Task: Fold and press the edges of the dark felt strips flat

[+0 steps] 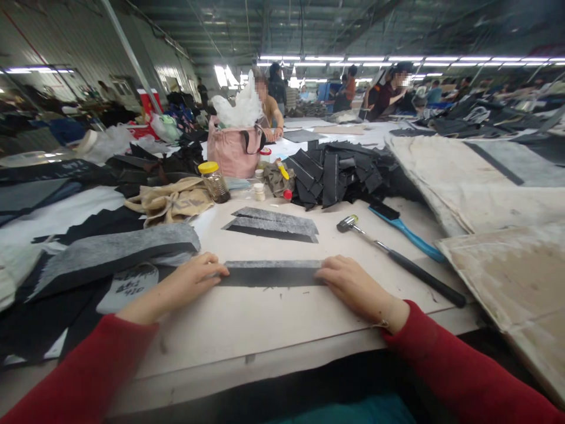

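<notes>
A dark fabric strip [271, 275] with a thin grey upper edge lies across the pale board [212, 330]. My left hand [194, 277] pinches its left end, fingers bent together over the edge. At the strip's right end, my right hand [346, 282] grips the corner with its fingers pressed together. Just beyond the strip rest dark pieces with speckled grey faces [271, 225], overlapping one another. To the right of them lie a hammer-like roller tool [397, 256] with a black handle and a blue-handled brush [408, 232].
Dark cut fabric [335, 171] is heaped behind the board. A yellow-lidded jar [214, 182], a tan cloth [174, 200] and a pink bag [233, 147] stand or lie back left. Large pale panels [507, 282] border the right side. A co-worker's arm [276, 115] shows beyond the bag.
</notes>
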Demonstrator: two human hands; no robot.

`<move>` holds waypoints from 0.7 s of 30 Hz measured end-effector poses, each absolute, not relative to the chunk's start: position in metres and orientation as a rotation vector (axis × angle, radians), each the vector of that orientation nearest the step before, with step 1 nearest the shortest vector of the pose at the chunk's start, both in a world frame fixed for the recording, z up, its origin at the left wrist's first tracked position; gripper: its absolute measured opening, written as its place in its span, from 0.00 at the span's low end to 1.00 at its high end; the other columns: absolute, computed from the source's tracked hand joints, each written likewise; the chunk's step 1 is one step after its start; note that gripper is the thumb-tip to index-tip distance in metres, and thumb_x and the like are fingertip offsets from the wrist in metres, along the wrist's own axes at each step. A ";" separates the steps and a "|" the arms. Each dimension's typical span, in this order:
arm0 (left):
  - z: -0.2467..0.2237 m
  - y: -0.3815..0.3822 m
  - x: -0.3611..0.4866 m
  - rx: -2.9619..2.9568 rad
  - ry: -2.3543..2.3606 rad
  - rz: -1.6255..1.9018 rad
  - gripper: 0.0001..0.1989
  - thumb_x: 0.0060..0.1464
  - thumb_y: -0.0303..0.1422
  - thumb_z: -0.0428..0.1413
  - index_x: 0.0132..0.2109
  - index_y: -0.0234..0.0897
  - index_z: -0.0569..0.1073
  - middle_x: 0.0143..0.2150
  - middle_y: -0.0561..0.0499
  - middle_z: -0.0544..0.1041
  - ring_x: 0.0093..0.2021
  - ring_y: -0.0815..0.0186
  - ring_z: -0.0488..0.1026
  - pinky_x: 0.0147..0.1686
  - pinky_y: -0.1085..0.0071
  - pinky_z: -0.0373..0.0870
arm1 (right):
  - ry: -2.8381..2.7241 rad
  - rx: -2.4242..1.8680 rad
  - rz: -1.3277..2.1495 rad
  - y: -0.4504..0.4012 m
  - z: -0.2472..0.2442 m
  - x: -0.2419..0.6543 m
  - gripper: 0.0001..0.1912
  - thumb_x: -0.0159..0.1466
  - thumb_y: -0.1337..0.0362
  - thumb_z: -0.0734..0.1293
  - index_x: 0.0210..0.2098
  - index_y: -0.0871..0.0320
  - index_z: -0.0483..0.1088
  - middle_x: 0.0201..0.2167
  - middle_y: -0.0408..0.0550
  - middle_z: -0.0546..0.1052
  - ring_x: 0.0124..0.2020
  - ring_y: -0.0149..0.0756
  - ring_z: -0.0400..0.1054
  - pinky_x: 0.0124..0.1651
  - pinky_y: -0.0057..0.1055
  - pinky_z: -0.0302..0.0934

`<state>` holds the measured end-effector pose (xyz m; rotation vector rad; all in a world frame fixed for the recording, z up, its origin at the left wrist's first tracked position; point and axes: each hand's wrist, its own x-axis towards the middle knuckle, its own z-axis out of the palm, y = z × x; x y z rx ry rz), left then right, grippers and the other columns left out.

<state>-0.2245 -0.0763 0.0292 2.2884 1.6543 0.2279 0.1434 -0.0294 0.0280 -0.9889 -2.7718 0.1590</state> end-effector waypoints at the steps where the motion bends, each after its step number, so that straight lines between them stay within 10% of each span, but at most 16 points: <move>1: 0.031 -0.078 -0.227 2.295 1.655 0.186 0.14 0.53 0.36 0.47 0.44 0.46 0.73 0.42 0.51 0.68 0.43 0.64 0.65 0.44 0.71 0.61 | -2.778 -0.947 0.169 -0.033 0.027 0.145 0.11 0.62 0.68 0.58 0.41 0.54 0.69 0.38 0.48 0.71 0.40 0.36 0.63 0.42 0.34 0.57; 21: 0.013 -0.066 -0.107 2.464 1.563 0.448 0.11 0.57 0.30 0.46 0.45 0.40 0.69 0.42 0.48 0.69 0.42 0.63 0.65 0.45 0.65 0.63 | -2.684 -1.066 0.147 -0.058 0.010 0.131 0.24 0.64 0.58 0.55 0.54 0.67 0.62 0.55 0.59 0.64 0.55 0.44 0.58 0.56 0.41 0.54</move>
